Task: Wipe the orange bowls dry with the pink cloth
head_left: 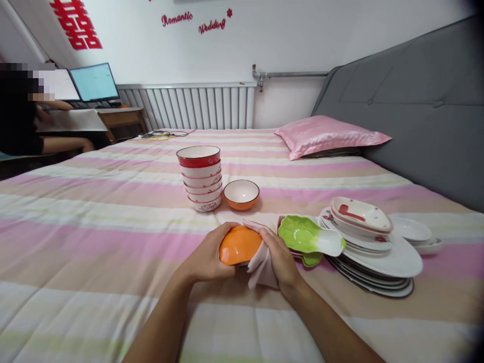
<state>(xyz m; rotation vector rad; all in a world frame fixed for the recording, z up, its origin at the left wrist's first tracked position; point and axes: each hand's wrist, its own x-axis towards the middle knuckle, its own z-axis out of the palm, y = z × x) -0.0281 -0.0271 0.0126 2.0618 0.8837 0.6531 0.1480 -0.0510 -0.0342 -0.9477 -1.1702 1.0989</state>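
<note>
An orange bowl [239, 246] is tilted with its glossy outside toward me, just above the bed. My left hand [209, 254] grips its left side, fingers curled round the rim. On the other side my right hand [279, 257] is closed on a pale pink cloth [260, 267] and presses it against the bowl. Behind them a second orange bowl [241, 194], white inside, rests upright on the bedspread. Touching or very close to its left is a tall stack of white and red bowls [200, 179].
Green leaf-shaped dishes [302, 237] lie right of my hands, beside stacked white plates [393, 259] topped by patterned oval bowls [361, 214]. Small white dishes [410, 229] sit farther right. A pink pillow [328, 133] lies near the grey headboard [412, 96]. A person [18, 116] sits by monitors [94, 83].
</note>
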